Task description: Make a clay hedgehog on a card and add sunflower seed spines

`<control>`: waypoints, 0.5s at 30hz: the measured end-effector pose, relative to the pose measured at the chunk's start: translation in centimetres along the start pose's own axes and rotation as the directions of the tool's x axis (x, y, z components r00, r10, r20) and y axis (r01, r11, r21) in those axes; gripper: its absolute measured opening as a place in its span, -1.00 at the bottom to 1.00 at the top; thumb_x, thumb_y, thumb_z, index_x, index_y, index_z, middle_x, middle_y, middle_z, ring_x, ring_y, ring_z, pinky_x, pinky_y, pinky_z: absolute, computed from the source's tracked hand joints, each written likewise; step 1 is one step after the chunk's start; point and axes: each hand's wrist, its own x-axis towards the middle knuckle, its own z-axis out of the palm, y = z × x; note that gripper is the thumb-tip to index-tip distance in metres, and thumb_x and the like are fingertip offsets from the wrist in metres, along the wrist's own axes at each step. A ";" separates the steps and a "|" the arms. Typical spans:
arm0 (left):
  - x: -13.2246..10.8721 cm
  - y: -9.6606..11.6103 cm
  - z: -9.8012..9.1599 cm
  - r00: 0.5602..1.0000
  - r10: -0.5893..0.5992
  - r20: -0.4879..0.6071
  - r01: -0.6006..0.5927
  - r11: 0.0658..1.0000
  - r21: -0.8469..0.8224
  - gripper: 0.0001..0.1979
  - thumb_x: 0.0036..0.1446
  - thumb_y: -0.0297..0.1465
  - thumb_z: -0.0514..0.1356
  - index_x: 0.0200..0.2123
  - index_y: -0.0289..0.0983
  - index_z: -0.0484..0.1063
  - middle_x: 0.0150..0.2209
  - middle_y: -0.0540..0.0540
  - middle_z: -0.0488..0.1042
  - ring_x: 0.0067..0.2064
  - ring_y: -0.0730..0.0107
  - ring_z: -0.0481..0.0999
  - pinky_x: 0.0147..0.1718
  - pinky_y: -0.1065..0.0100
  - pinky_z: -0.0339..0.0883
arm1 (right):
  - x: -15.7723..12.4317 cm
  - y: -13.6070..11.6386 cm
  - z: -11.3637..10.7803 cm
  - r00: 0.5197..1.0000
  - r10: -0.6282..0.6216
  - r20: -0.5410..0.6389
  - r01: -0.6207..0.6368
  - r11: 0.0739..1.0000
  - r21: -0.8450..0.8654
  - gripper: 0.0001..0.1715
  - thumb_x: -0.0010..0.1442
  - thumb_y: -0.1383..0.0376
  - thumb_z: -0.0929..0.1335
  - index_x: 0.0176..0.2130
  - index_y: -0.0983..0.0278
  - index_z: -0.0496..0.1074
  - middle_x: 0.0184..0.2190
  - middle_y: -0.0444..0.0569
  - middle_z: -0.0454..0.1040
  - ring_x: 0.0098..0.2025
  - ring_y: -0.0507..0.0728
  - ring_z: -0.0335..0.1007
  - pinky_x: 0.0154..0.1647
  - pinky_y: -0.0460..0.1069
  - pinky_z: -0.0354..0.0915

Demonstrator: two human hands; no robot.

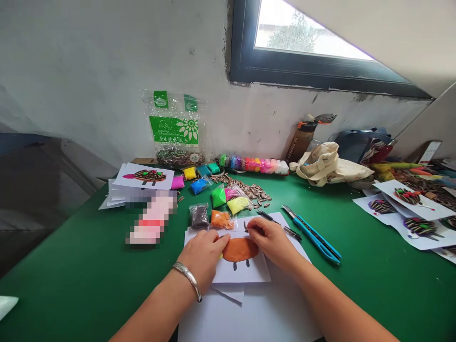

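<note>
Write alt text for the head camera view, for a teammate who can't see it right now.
A left hand and a right hand rest at the edges of an orange clay oval on a white paper card printed with small dark legs. Around it on a green table lie clay packets, striped sunflower seeds and a blue utility knife.

At eleven o'clock from the left hand [203, 254] and the right hand [272, 242], a clear bag [176, 126] has a green label [174, 130] with a white flower on it. The label has small Chinese words, but they are too small to read. At one o'clock, a brown bottle [298, 142] has pale letters on its side, too blurry to read. At two o'clock, a white card [430, 152] has tiny marks nobody could read here.
</note>
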 end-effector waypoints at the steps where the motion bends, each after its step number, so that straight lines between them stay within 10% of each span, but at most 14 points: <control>1: 0.1 0.0 0.1 1.000 0.002 0.001 -0.002 1.000 0.001 -0.37 -0.02 -0.65 0.04 0.12 -0.07 0.30 -0.09 -0.11 0.44 -0.14 0.20 0.38 -0.20 0.25 0.32 | 0.0 0.0 0.0 1.000 0.005 0.001 -0.005 1.000 0.005 -0.83 0.11 0.38 0.23 -0.39 0.24 0.41 -0.46 -0.15 0.44 -0.39 0.05 0.30 -0.36 -0.10 0.17; 15: 0.2 -0.1 0.7 0.999 -0.015 -0.034 0.015 1.000 0.007 -0.39 0.00 -0.67 0.00 0.10 -0.11 0.34 -0.09 -0.12 0.43 -0.13 0.19 0.39 -0.19 0.25 0.31 | 0.1 0.2 -0.4 0.999 0.029 0.041 -0.032 0.996 0.087 -0.80 0.10 0.36 0.24 -0.36 0.25 0.45 -0.45 -0.14 0.45 -0.41 0.04 0.30 -0.39 -0.10 0.18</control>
